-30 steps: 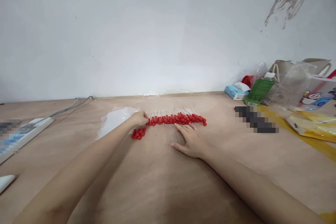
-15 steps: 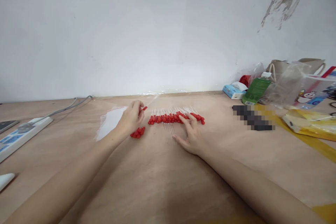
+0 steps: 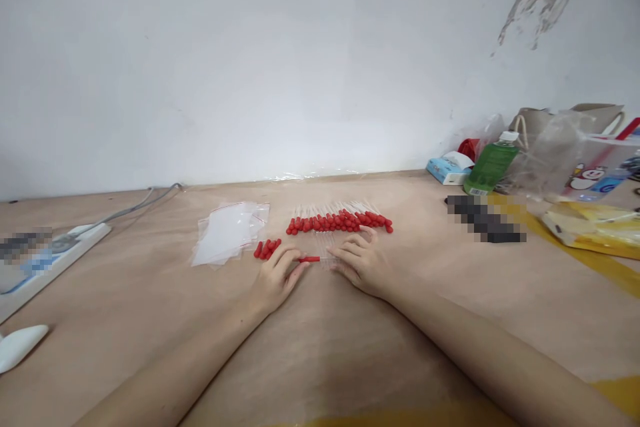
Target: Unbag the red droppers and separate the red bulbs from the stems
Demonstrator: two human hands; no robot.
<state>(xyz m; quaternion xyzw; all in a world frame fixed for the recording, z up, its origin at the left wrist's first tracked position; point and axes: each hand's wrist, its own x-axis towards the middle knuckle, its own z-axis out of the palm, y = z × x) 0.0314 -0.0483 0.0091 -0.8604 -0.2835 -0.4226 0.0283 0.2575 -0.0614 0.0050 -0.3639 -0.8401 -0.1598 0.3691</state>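
Observation:
My left hand (image 3: pixel 280 277) pinches a slim red piece (image 3: pixel 311 259) between thumb and fingers, its free end pointing right. My right hand (image 3: pixel 363 263) lies opposite with the thumb and fingers slightly apart, fingertips at a small group of thin clear sticks (image 3: pixel 326 247); whether it grips one of them I cannot tell. Behind both hands runs a row of red-tipped pale sticks (image 3: pixel 340 220), tips toward me. A small cluster of loose red pieces (image 3: pixel 267 248) lies just beyond my left hand, close to a stack of clear zip bags (image 3: pixel 225 233).
On the left are a white power strip (image 3: pixel 65 267) with a grey cable and a white object (image 3: pixel 23 347). A blue tissue pack (image 3: pixel 447 168), a green bottle (image 3: pixel 493 163), plastic bags (image 3: pixel 545 153) and a yellow packet (image 3: pixel 595 227) stand or lie at the right. A wall rises behind.
My left hand has come down and right, bringing the red piece low beside the clear sticks. My right hand's fingers have drawn closer together over those sticks. More of the zip bags shows.

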